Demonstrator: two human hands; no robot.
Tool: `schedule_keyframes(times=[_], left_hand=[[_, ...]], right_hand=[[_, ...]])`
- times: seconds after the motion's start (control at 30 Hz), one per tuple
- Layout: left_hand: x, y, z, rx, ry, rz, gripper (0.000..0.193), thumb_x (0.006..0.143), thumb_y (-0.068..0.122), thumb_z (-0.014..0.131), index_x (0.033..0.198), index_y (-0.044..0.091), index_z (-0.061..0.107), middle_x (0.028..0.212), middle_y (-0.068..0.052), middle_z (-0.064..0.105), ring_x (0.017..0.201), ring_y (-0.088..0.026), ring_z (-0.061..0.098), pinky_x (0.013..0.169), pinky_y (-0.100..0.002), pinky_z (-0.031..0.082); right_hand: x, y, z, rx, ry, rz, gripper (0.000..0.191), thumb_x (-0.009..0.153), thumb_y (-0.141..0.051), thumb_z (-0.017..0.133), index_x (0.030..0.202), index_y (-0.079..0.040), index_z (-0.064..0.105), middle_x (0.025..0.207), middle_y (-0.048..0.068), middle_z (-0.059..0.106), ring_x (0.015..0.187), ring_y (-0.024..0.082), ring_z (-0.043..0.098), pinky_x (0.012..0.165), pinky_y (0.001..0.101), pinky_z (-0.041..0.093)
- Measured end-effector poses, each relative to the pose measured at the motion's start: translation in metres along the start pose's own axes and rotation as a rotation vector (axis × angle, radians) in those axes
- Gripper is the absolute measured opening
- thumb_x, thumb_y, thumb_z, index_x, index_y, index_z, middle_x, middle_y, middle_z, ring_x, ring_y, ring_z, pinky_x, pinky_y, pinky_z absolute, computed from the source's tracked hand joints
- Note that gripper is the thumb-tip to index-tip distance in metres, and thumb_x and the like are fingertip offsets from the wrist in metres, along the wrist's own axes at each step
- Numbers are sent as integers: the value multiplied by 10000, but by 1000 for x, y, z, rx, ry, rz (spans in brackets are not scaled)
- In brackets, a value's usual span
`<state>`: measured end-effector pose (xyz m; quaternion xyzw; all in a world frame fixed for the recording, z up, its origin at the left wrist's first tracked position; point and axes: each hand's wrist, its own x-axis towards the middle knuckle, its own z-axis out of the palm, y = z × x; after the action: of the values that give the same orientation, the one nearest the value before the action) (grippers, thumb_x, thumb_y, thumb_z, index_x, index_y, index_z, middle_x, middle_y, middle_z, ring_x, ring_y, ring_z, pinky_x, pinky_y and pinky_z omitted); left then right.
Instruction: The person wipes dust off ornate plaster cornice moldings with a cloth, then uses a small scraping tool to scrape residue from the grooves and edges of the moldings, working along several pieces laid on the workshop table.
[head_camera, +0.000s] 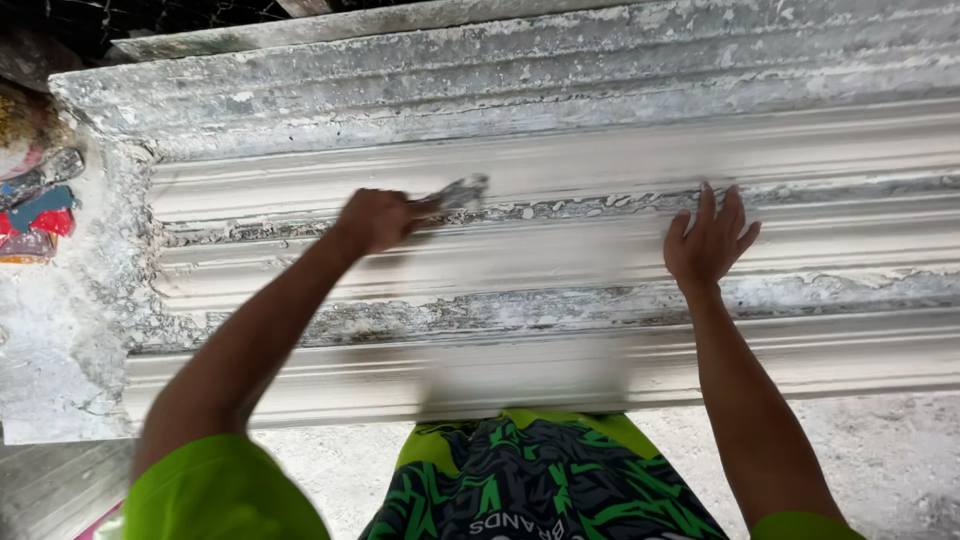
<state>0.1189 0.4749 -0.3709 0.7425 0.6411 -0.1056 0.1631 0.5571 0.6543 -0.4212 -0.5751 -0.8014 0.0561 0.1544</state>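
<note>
A long white plaster cornice moulding (560, 265) with ridges and grooves lies across a plaster-crusted bench in front of me. My left hand (376, 218) is closed around a small metal scraper (458, 193) whose blade rests on a flaking groove of the moulding. My right hand (709, 240) lies flat on the moulding, fingers spread, at the same groove farther right. Both arms reach over the near edge of the moulding.
The grey crusted bench top (520, 80) extends behind the moulding. At the left edge lie red and blue plaster-smeared objects (35, 222) and a mound of white plaster residue (55, 340). Speckled floor (890, 460) shows below on the right.
</note>
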Motion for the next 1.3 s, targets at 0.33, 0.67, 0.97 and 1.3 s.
schedule_keyframes(times=[0.33,0.67,0.97,1.3], left_hand=[[-23,-29,-17,83,-26,-9,402,987,454,527,1381,498,594,833,-35,722,591,-190,650,490,-387,559],[70,58,-9,18,40,115,408,1046,421,456,1445,388,533,875,-94,727,651,-258,708,505,-435,574],[98,100,-23,-74,-137,29,426,1020,450,489,1408,282,546,878,-110,731,673,-270,721,533,-459,578],[98,105,-32,-52,-121,36,441,1032,489,456,1405,283,570,820,-110,720,611,-249,714,493,-449,570]], right_hand=[[2,2,0,11,7,35,526,1037,-257,539,1539,-103,519,1599,294,378,1501,431,340,1193,710,94],[3,1,-6,-2,3,29,532,1027,-246,529,1533,-83,529,1624,280,374,1528,417,322,1214,690,83],[1,4,-3,29,38,50,578,1002,-237,531,1532,-14,473,1616,256,413,1524,397,349,1242,642,83],[0,13,-4,15,70,61,610,981,-228,572,1508,40,423,1618,232,418,1539,372,344,1246,637,97]])
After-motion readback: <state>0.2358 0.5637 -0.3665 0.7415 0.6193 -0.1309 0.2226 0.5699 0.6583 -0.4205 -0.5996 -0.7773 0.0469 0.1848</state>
